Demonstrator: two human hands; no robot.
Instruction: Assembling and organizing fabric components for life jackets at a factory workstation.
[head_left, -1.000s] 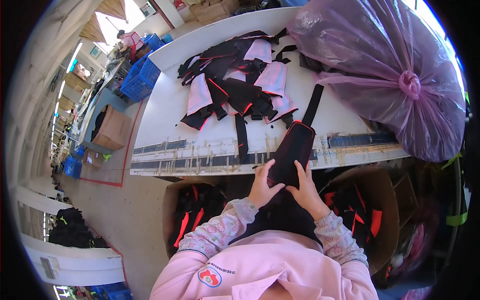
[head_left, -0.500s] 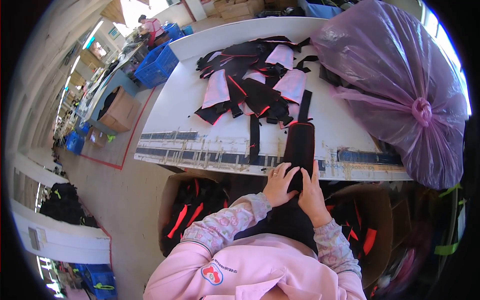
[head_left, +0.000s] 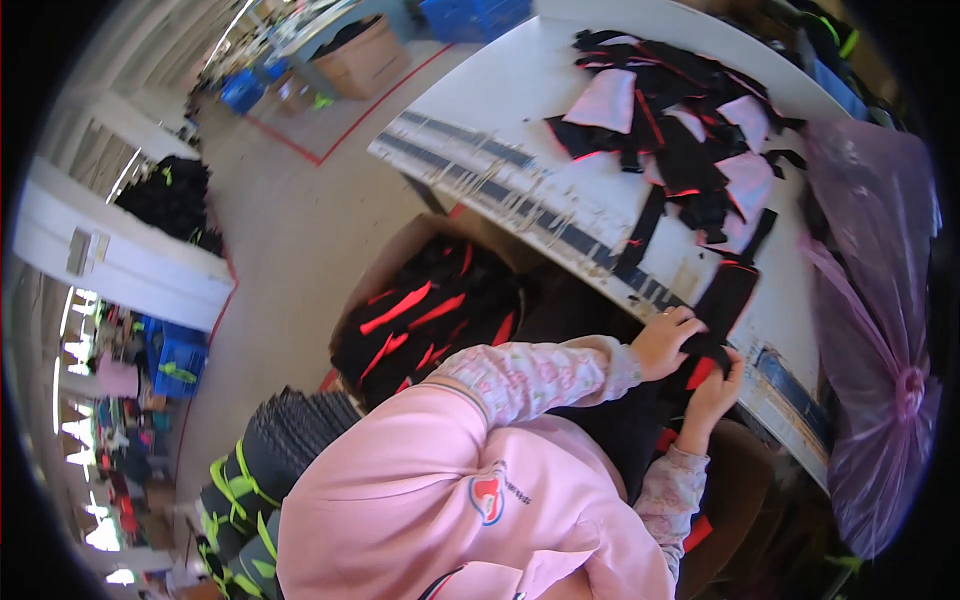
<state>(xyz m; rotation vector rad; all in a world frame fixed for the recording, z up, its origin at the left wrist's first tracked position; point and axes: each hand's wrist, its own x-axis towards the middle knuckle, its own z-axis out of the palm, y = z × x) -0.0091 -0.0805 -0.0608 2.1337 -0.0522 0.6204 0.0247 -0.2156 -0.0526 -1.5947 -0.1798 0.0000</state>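
Observation:
A long black fabric piece with red edging (head_left: 727, 297) lies over the table's front edge, its far end on the tabletop. My left hand (head_left: 665, 345) is closed on the piece's near end, from the left. On the right side my right hand (head_left: 714, 396) grips the same end, where a bit of red shows beside the fingers. Part of this near end is lifted and bent between my hands. Farther back on the table lies a loose pile of black, red-edged and pale pink pieces (head_left: 675, 135) with straps.
The white table (head_left: 500, 110) has a worn, taped front edge. A knotted purple plastic bag (head_left: 870, 330) stands at right. Under the table is a carton of black and red pieces (head_left: 425, 310). Dark bundles with bright green straps (head_left: 240, 480) stand behind me at lower left.
The view has swung left, so the table appears farther right and tilted. My hands, earlier spread flat on the black piece, now grip and lift its near end, and red shows there.

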